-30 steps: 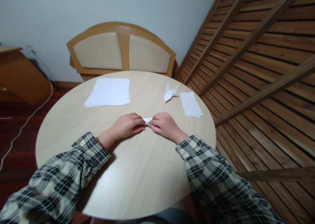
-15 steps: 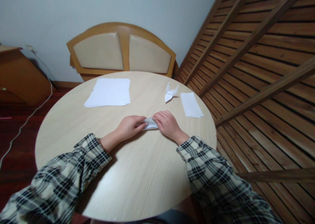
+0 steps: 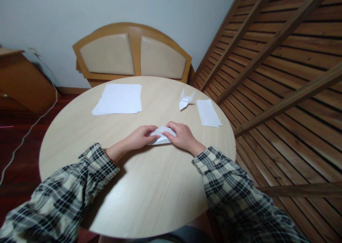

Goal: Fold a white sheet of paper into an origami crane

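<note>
A small piece of folded white paper (image 3: 161,140) is held between my two hands above the middle of the round table (image 3: 149,186). My left hand (image 3: 141,136) grips its left end, thumb on the near face and fingers behind. At the other end my right hand (image 3: 182,136) pinches it, its thumb lying across the paper near the centre. The fingers behind the paper are mostly hidden. Beyond my right hand stands a folded white origami crane (image 3: 185,102), its two points raised.
A stack of white paper sheets (image 3: 119,99) lies at the table's far left. Narrow white paper strips (image 3: 208,113) rest near the right edge. Behind the table is a wooden headboard (image 3: 137,54); a slatted wooden panel (image 3: 288,93) slopes along the right. A cable (image 3: 29,125) crosses the floor at left.
The folded paper has turned so more of its face shows. My right thumb has shifted left across it, and both hands' grips have changed slightly.
</note>
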`<act>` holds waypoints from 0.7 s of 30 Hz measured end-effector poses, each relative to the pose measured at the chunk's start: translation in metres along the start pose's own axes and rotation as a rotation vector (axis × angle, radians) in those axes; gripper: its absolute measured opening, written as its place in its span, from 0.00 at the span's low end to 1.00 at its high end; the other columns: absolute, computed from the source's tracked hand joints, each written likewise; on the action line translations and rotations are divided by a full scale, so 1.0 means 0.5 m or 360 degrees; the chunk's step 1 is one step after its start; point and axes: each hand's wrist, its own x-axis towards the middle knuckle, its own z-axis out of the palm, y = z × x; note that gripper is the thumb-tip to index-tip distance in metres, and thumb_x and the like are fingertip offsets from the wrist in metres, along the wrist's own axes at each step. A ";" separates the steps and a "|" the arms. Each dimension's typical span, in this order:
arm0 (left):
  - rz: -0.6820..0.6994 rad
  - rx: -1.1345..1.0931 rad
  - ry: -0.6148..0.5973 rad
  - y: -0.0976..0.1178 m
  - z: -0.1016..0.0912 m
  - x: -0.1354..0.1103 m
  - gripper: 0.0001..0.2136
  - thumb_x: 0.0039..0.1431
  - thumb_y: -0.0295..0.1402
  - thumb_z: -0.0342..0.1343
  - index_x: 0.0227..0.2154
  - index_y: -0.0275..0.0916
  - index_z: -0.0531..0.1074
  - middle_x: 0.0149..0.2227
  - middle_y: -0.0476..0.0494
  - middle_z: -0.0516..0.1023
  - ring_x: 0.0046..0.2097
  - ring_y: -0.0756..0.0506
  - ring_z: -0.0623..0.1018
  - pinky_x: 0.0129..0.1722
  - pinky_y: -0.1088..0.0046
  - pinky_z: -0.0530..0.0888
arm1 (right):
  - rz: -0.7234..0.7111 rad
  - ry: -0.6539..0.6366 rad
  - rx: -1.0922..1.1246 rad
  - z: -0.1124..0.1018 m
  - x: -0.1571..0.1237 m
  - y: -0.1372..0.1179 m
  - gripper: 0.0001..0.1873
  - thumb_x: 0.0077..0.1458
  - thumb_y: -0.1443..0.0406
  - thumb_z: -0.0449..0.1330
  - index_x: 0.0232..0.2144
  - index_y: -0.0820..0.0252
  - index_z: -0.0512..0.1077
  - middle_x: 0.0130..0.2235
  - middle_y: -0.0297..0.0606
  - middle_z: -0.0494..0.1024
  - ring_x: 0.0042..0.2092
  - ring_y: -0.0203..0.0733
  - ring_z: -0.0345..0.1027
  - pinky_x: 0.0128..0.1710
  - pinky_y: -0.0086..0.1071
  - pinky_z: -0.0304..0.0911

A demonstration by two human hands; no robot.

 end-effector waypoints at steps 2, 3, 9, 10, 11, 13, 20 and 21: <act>0.0004 0.0020 -0.0013 0.002 -0.002 0.000 0.12 0.58 0.42 0.53 0.31 0.36 0.70 0.27 0.49 0.68 0.28 0.50 0.65 0.27 0.73 0.62 | 0.0038 -0.0022 0.0029 0.002 0.001 -0.001 0.09 0.63 0.58 0.61 0.39 0.57 0.73 0.38 0.38 0.81 0.39 0.42 0.72 0.38 0.33 0.57; 0.0011 0.0047 -0.0017 0.002 -0.002 0.000 0.12 0.59 0.42 0.53 0.32 0.36 0.70 0.27 0.49 0.68 0.28 0.50 0.65 0.27 0.73 0.62 | 0.0061 -0.0036 0.0044 0.003 0.001 -0.002 0.08 0.63 0.59 0.60 0.38 0.57 0.73 0.37 0.38 0.81 0.38 0.42 0.72 0.38 0.33 0.57; 0.0124 0.0437 0.0049 -0.002 -0.004 -0.001 0.17 0.66 0.44 0.46 0.28 0.38 0.69 0.24 0.49 0.69 0.26 0.49 0.67 0.26 0.73 0.62 | 0.0120 -0.0107 0.0074 0.011 0.003 -0.001 0.09 0.66 0.60 0.57 0.35 0.58 0.73 0.34 0.36 0.79 0.35 0.40 0.70 0.34 0.32 0.55; 0.0139 0.0491 0.0055 -0.004 -0.004 -0.001 0.18 0.68 0.44 0.45 0.27 0.38 0.69 0.24 0.49 0.69 0.26 0.49 0.68 0.26 0.73 0.62 | 0.0115 -0.0119 0.0073 0.012 0.004 0.000 0.10 0.67 0.61 0.57 0.35 0.58 0.73 0.33 0.36 0.79 0.35 0.39 0.70 0.34 0.32 0.54; 0.0149 0.0539 0.0054 -0.006 -0.005 -0.001 0.19 0.68 0.44 0.44 0.27 0.38 0.69 0.23 0.49 0.69 0.26 0.49 0.68 0.26 0.73 0.62 | 0.0101 -0.0130 0.0075 0.013 0.004 0.002 0.10 0.67 0.61 0.56 0.34 0.58 0.73 0.32 0.35 0.78 0.35 0.39 0.69 0.34 0.32 0.54; 0.0152 0.0632 0.0051 -0.009 -0.006 -0.001 0.19 0.69 0.42 0.44 0.28 0.38 0.70 0.23 0.48 0.70 0.25 0.48 0.69 0.26 0.73 0.62 | 0.0032 -0.0149 0.0088 0.014 0.006 0.007 0.11 0.67 0.62 0.56 0.33 0.59 0.73 0.32 0.36 0.78 0.35 0.39 0.69 0.35 0.32 0.55; 0.0309 0.0888 0.0101 -0.009 -0.014 0.001 0.17 0.69 0.38 0.45 0.31 0.37 0.75 0.30 0.43 0.74 0.33 0.45 0.72 0.34 0.69 0.68 | -0.0220 -0.0134 0.0136 0.022 0.014 0.030 0.08 0.66 0.63 0.57 0.34 0.60 0.73 0.35 0.39 0.77 0.40 0.42 0.67 0.43 0.35 0.59; 0.0351 0.0887 0.0113 -0.009 -0.016 0.001 0.16 0.69 0.38 0.46 0.31 0.37 0.76 0.31 0.42 0.74 0.34 0.45 0.73 0.36 0.68 0.69 | -0.0238 -0.0139 0.0134 0.025 0.015 0.033 0.08 0.66 0.64 0.58 0.34 0.60 0.73 0.35 0.39 0.77 0.40 0.42 0.66 0.43 0.35 0.59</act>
